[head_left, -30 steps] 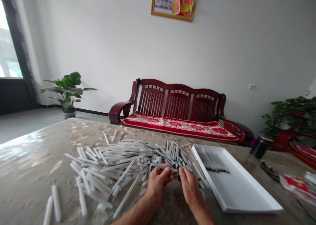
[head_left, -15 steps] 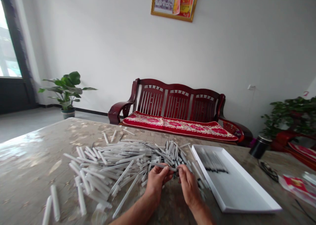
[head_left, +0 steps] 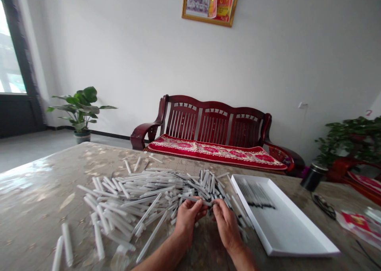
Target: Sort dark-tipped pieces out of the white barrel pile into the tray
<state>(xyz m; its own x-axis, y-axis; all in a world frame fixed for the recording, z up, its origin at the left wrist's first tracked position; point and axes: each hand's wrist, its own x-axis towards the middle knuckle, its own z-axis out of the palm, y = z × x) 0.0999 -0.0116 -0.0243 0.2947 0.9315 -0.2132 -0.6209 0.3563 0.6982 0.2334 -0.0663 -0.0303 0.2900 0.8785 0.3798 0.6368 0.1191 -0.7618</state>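
Over tabletop (head_left: 44, 183), left hand (head_left: 187, 219), right hand (head_left: 226, 225) both narrow grip on white plastic tube (head_left: 195, 200), beside tube heap (head_left: 133, 195).

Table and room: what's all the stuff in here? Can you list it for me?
white plastic tubes: too many to count, white, heaped on the table
white plastic tubes
white tray: one, white, right of the pile
dark-tipped tubes: many, white and black, lined up in the tray
jar: one, black, far right of the table
cable: one, black, coiled beside the jar
wooden bench: one, dark red, by the wall
cushion: one, red patterned, on the bench
potted plants: two, green, either side of the bench
framed picture: one, gold frame, on the wall
left hand: one, pinching one tube at the pile's edge
right hand: one, beside that tube's end
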